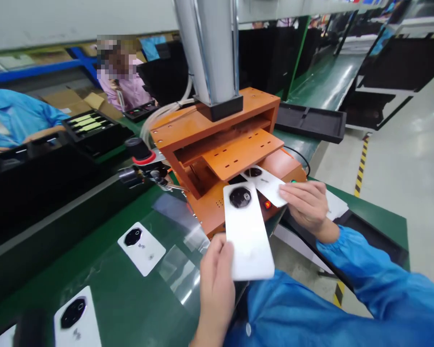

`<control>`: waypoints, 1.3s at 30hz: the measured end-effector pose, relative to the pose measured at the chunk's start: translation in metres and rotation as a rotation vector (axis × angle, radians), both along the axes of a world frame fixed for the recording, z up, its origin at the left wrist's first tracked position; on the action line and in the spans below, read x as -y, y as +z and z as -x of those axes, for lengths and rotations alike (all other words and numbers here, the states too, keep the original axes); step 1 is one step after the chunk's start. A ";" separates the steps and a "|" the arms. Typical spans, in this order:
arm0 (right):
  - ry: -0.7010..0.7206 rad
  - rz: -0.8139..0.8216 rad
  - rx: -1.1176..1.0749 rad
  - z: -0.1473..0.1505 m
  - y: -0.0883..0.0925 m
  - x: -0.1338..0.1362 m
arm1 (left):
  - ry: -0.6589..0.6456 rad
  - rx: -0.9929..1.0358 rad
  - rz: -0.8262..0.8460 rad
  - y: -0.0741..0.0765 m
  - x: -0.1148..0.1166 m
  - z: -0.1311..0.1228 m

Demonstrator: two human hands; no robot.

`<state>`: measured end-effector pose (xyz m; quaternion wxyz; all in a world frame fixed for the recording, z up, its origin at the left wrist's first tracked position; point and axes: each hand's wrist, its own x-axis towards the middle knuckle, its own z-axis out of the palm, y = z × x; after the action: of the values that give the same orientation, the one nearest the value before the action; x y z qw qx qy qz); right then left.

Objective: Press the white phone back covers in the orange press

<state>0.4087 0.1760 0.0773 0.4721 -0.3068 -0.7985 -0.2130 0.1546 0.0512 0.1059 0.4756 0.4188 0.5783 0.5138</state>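
My left hand (219, 279) grips a white phone back cover (249, 236) by its lower left edge, its black camera area at the upper end. Farther right, my right hand (307, 205) pinches the near end of a second white phone back cover (269, 185). The far part of that cover reaches under the raised plate of an orange press (246, 154). On the green table to the left lie two more white back covers, one near the middle (146, 255) and one at the front edge (85, 330).
Clear plastic films (181, 274) lie on the table beside the press. A pressure regulator (141, 156) sticks out at the press's left. Black trays (307, 120) stand behind it. Two people work across the bench, one in a blue sleeve (25, 118).
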 end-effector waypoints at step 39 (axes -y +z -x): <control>-0.371 0.363 -0.236 -0.036 -0.069 0.005 | -0.254 -1.348 -0.832 -0.068 0.011 0.026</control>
<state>0.4444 0.1707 0.0085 0.4518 -0.5501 -0.6933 -0.1123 0.1281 0.0405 0.0375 -0.1163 0.8446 0.4500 0.2657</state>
